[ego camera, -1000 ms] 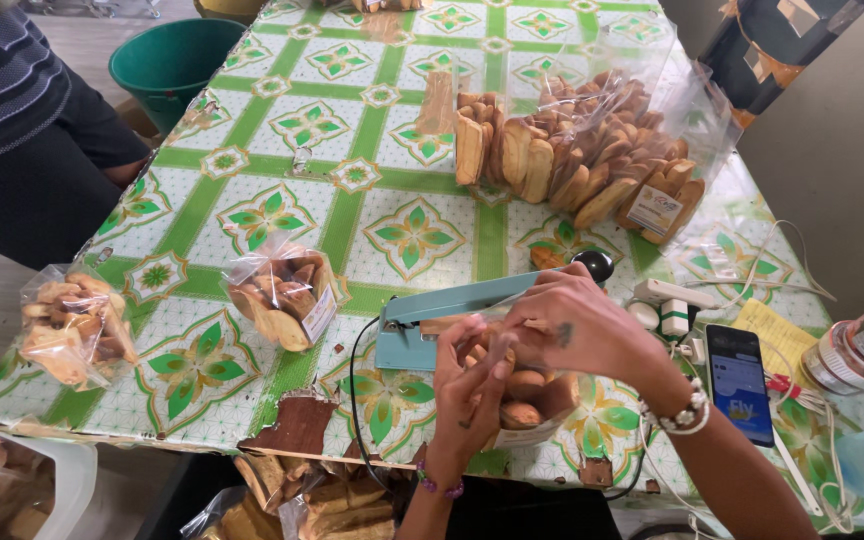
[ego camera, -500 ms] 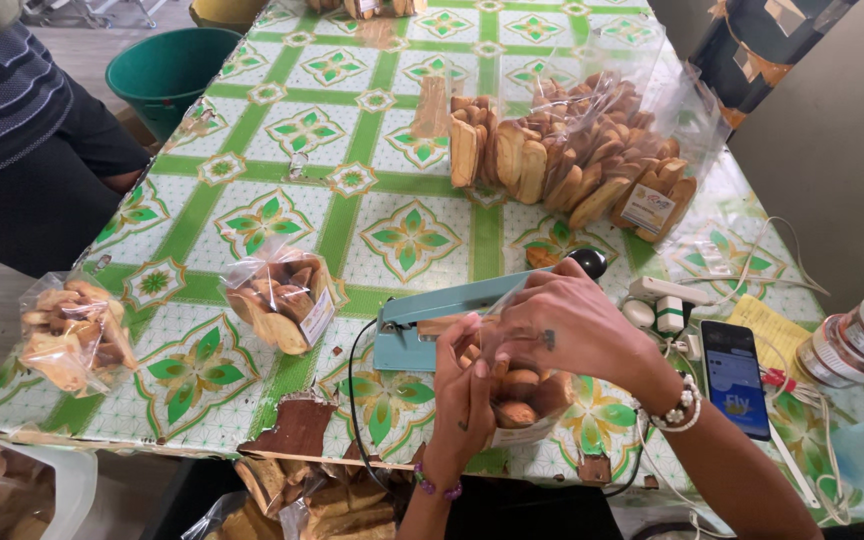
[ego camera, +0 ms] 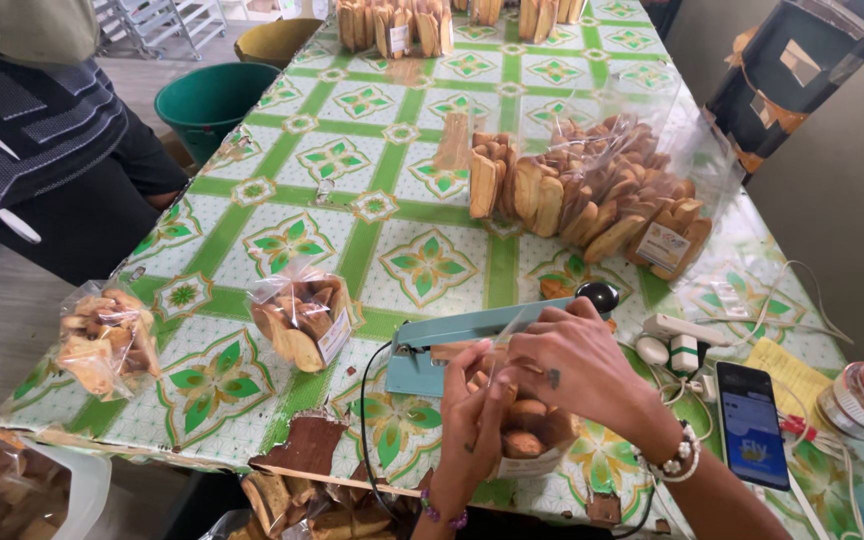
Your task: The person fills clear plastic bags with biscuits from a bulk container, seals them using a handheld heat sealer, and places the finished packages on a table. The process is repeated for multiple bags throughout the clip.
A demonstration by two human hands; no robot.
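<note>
At sealer: both hands gripping biscuit bag

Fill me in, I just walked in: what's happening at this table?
A person's left hand and right hand hold a clear bag of biscuits at a teal heat sealer on the green patterned table. Two filled bags lie nearby; a big open bag of biscuits sits behind.

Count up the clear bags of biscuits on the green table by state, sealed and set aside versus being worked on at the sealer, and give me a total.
Closed small bags set aside: 2, one by the teal sealer, one at the table's edge
Bag in both hands, left hand, right hand: 1
Large open bag: 1
Total: 4
</note>
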